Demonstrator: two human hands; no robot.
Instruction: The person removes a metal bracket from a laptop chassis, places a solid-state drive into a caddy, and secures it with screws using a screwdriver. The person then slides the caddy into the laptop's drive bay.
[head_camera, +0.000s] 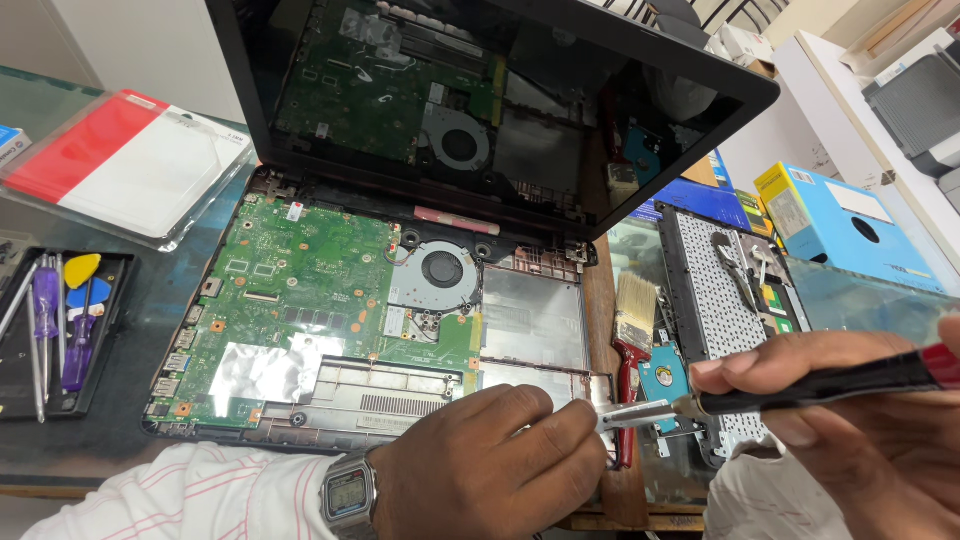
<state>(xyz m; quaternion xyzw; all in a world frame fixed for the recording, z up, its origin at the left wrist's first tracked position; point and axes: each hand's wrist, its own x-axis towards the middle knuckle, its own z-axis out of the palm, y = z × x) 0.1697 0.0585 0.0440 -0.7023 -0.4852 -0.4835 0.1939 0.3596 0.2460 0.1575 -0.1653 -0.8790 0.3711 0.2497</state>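
Between both hands (490, 465) (850, 420), screwdriver (780, 390).

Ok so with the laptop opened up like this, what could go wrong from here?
The screwdriver held in the right hand points its metal tip at the left hand fingers, so a slip could jab them. That tip also sits near the open laptop base, and a slip might scratch the bare green motherboard. The hard drive lies loose by the red-handled brush near the table edge and could get knocked.
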